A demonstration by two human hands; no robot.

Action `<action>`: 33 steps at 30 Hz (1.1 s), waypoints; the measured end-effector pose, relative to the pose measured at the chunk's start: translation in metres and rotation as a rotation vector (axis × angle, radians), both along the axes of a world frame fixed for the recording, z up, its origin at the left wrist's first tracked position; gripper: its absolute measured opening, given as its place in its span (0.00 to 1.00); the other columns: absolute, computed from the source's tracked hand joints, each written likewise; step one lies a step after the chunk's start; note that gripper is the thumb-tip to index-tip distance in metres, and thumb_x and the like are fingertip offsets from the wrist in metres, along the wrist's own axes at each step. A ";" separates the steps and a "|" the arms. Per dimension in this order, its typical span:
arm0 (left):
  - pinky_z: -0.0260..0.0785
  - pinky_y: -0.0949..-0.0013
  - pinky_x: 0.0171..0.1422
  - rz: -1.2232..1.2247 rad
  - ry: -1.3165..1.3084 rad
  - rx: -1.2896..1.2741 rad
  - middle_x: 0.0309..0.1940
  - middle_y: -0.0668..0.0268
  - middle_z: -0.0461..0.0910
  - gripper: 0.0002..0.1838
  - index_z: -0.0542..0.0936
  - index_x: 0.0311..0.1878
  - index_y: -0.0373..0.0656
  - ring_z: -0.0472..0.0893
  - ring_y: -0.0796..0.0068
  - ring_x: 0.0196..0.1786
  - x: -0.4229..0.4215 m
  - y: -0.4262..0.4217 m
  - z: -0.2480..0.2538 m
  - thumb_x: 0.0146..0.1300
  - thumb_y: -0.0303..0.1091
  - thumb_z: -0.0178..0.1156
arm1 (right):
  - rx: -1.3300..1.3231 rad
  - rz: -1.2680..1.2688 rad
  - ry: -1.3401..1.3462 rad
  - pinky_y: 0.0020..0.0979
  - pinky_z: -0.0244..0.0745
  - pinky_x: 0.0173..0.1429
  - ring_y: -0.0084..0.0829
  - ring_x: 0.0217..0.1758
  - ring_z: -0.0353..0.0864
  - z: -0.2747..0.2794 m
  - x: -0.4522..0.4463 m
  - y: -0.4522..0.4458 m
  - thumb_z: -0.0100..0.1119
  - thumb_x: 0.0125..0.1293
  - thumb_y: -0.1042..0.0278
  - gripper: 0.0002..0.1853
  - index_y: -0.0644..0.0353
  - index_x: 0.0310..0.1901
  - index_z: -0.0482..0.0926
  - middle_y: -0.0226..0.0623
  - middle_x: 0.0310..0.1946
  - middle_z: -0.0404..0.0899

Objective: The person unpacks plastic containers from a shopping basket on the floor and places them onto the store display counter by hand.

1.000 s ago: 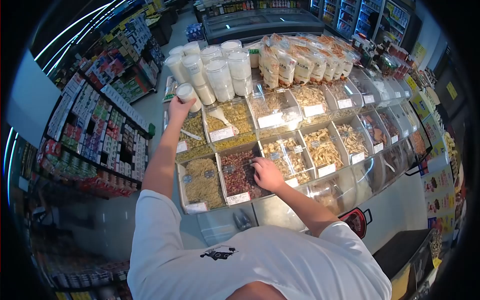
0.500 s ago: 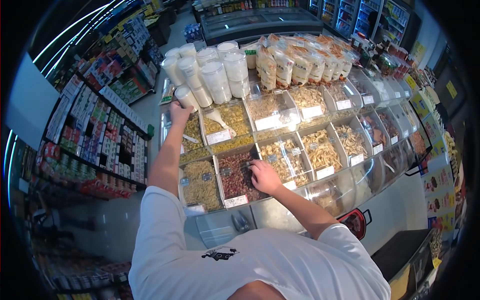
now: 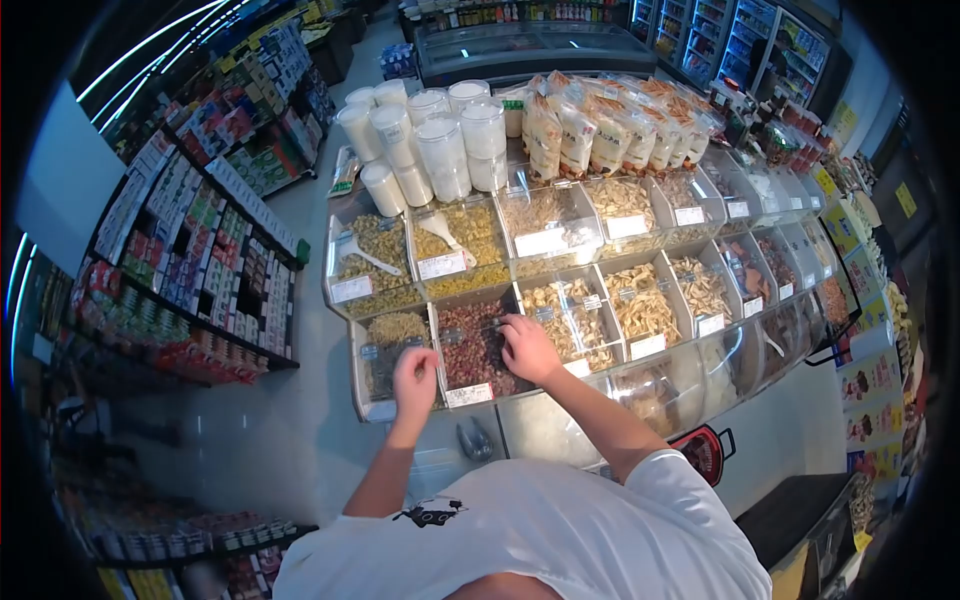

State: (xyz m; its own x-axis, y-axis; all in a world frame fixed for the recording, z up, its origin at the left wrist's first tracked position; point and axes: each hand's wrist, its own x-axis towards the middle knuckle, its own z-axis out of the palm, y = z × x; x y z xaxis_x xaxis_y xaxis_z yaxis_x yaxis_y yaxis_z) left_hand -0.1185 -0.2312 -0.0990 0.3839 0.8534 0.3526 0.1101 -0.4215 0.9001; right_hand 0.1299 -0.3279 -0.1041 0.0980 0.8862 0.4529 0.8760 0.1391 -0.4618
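Observation:
My left hand point(image 3: 415, 380) is over the front-left bin of pale, thin dried pieces point(image 3: 398, 328), its fingers loosely bent and nothing visible in them. Bent fingers of my right hand point(image 3: 530, 350) are at the clear lid over the bin of dark red dried buds point(image 3: 470, 345), at its right side; the fingertips are partly hidden. A small white-lidded jar point(image 3: 383, 190) stands beside taller white containers point(image 3: 442, 158) behind the bins. White scoops point(image 3: 372, 257) lie on the two yellow-green bins at the back left.
Bins of dried slices point(image 3: 640, 305) continue to the right. Packed bags point(image 3: 605, 135) stand behind them. Grey scoops point(image 3: 475, 440) are below the front edge. A red basket point(image 3: 700, 455) is at the lower right, near a black object point(image 3: 800, 500). Shelves point(image 3: 200, 260) line the left.
My left hand has let go of the small white jar and moved down towards me, over the front-left bin. The jar stays at the back. My right hand has hardly moved.

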 end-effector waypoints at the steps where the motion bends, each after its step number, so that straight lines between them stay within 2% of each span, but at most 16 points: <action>1: 0.73 0.73 0.44 0.010 -0.044 -0.178 0.34 0.64 0.78 0.05 0.80 0.38 0.37 0.81 0.75 0.37 -0.011 -0.038 -0.002 0.66 0.17 0.58 | -0.001 -0.001 -0.011 0.45 0.70 0.68 0.48 0.63 0.75 0.001 0.000 0.000 0.62 0.56 0.72 0.17 0.64 0.48 0.78 0.46 0.57 0.77; 6: 0.73 0.73 0.43 -0.104 0.112 -0.578 0.37 0.66 0.81 0.05 0.83 0.42 0.36 0.81 0.78 0.37 -0.050 -0.146 -0.035 0.69 0.20 0.58 | -0.003 -0.010 -0.052 0.45 0.71 0.68 0.49 0.62 0.75 -0.004 -0.002 0.003 0.62 0.55 0.73 0.17 0.64 0.48 0.77 0.46 0.56 0.77; 8: 0.72 0.75 0.44 -0.337 0.082 -0.608 0.37 0.67 0.81 0.07 0.85 0.44 0.37 0.81 0.79 0.39 -0.052 -0.154 -0.021 0.69 0.20 0.57 | 0.010 -0.011 -0.064 0.45 0.71 0.68 0.49 0.62 0.75 -0.010 -0.001 0.005 0.62 0.55 0.73 0.16 0.65 0.47 0.78 0.47 0.55 0.78; 15: 0.73 0.72 0.45 -0.499 0.032 -0.382 0.40 0.65 0.81 0.11 0.85 0.49 0.37 0.81 0.77 0.42 -0.043 -0.143 0.117 0.70 0.18 0.56 | 0.088 -0.067 -0.110 0.47 0.70 0.68 0.52 0.63 0.73 -0.006 -0.008 -0.002 0.61 0.55 0.76 0.17 0.62 0.48 0.78 0.48 0.58 0.75; 17: 0.73 0.70 0.44 -0.649 -0.133 -0.081 0.40 0.64 0.81 0.13 0.85 0.49 0.37 0.81 0.72 0.41 -0.057 -0.144 0.165 0.68 0.16 0.55 | 0.142 -0.135 -0.098 0.46 0.71 0.66 0.51 0.63 0.73 0.022 -0.035 -0.021 0.60 0.54 0.79 0.19 0.61 0.51 0.78 0.47 0.59 0.74; 19: 0.70 0.70 0.41 -0.614 -0.220 0.052 0.36 0.64 0.80 0.13 0.86 0.49 0.39 0.79 0.70 0.37 -0.084 -0.148 0.214 0.64 0.18 0.61 | 0.252 -0.041 0.253 0.39 0.75 0.61 0.43 0.60 0.77 0.057 -0.067 -0.050 0.59 0.55 0.84 0.21 0.62 0.53 0.79 0.46 0.57 0.74; 20: 0.69 0.69 0.38 -0.707 -0.370 0.074 0.36 0.63 0.80 0.13 0.86 0.49 0.39 0.79 0.70 0.35 -0.098 -0.147 0.225 0.62 0.19 0.62 | 0.195 0.102 0.591 0.31 0.77 0.53 0.34 0.51 0.81 0.072 -0.081 -0.066 0.58 0.59 0.88 0.20 0.63 0.53 0.80 0.43 0.54 0.76; 22: 0.67 0.68 0.34 -0.942 -0.622 0.159 0.34 0.62 0.78 0.14 0.85 0.50 0.39 0.78 0.69 0.31 -0.115 -0.143 0.248 0.61 0.22 0.63 | 0.116 0.290 0.779 0.28 0.77 0.45 0.29 0.38 0.81 0.146 -0.106 -0.109 0.58 0.63 0.87 0.17 0.63 0.53 0.82 0.37 0.41 0.80; 23: 0.65 0.67 0.32 -1.087 -0.725 0.222 0.32 0.61 0.77 0.14 0.85 0.51 0.38 0.76 0.69 0.29 -0.116 -0.143 0.264 0.61 0.24 0.63 | 0.131 0.416 0.741 0.28 0.75 0.43 0.29 0.38 0.81 0.186 -0.109 -0.129 0.59 0.63 0.87 0.18 0.66 0.54 0.81 0.38 0.38 0.81; 25: 0.62 0.70 0.24 -1.213 -0.662 0.344 0.40 0.57 0.80 0.16 0.82 0.59 0.53 0.73 0.75 0.21 -0.115 -0.152 0.296 0.69 0.30 0.63 | 0.270 0.675 0.694 0.30 0.73 0.33 0.30 0.29 0.80 0.257 -0.103 -0.166 0.62 0.62 0.83 0.16 0.70 0.52 0.81 0.38 0.34 0.82; 26: 0.62 0.69 0.25 -1.260 -0.699 0.401 0.38 0.55 0.79 0.14 0.79 0.59 0.55 0.74 0.73 0.22 -0.110 -0.158 0.301 0.72 0.32 0.60 | 0.626 0.751 0.839 0.32 0.70 0.26 0.31 0.22 0.78 0.268 -0.115 -0.175 0.63 0.61 0.82 0.11 0.68 0.46 0.82 0.37 0.30 0.82; 27: 0.61 0.69 0.25 -1.307 -0.739 0.470 0.36 0.53 0.78 0.12 0.77 0.59 0.57 0.74 0.72 0.23 -0.103 -0.163 0.305 0.75 0.35 0.56 | 0.492 1.210 0.842 0.32 0.67 0.24 0.32 0.19 0.76 0.304 -0.101 -0.176 0.62 0.64 0.80 0.05 0.65 0.41 0.80 0.38 0.26 0.80; 28: 0.61 0.69 0.25 -1.326 -0.750 0.455 0.36 0.53 0.78 0.12 0.77 0.59 0.57 0.74 0.72 0.23 -0.095 -0.168 0.312 0.75 0.35 0.56 | 0.593 1.194 0.817 0.31 0.68 0.24 0.32 0.20 0.76 0.319 -0.109 -0.190 0.61 0.66 0.79 0.03 0.64 0.40 0.79 0.37 0.25 0.79; 30: 0.52 0.74 0.20 -1.422 -0.822 0.405 0.25 0.68 0.74 0.24 0.69 0.71 0.64 0.65 0.83 0.17 -0.079 -0.176 0.326 0.75 0.29 0.55 | 0.702 1.171 0.776 0.31 0.68 0.24 0.32 0.21 0.77 0.340 -0.113 -0.206 0.60 0.68 0.78 0.01 0.62 0.38 0.78 0.37 0.24 0.78; 32: 0.52 0.75 0.20 -1.439 -0.869 0.353 0.25 0.68 0.74 0.24 0.71 0.69 0.64 0.65 0.83 0.17 -0.068 -0.185 0.331 0.74 0.27 0.54 | 0.272 1.336 0.574 0.25 0.71 0.22 0.23 0.19 0.71 0.354 -0.101 -0.214 0.61 0.72 0.71 0.39 0.29 0.78 0.54 0.31 0.30 0.77; 33: 0.52 0.75 0.20 -1.436 -0.911 0.299 0.25 0.67 0.74 0.24 0.73 0.68 0.64 0.65 0.83 0.16 -0.067 -0.188 0.332 0.73 0.25 0.54 | 0.277 1.336 0.574 0.25 0.71 0.22 0.23 0.19 0.71 0.353 -0.101 -0.215 0.61 0.72 0.71 0.39 0.29 0.78 0.54 0.31 0.30 0.77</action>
State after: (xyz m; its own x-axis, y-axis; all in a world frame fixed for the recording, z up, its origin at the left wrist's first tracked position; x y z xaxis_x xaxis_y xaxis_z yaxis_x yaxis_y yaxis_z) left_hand -0.1851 -0.4191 0.2327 0.3222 -0.0950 0.9419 -0.9340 0.1303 0.3326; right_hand 0.0287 -0.5430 0.2490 -0.4813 0.3558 0.8011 -0.2583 0.8158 -0.5175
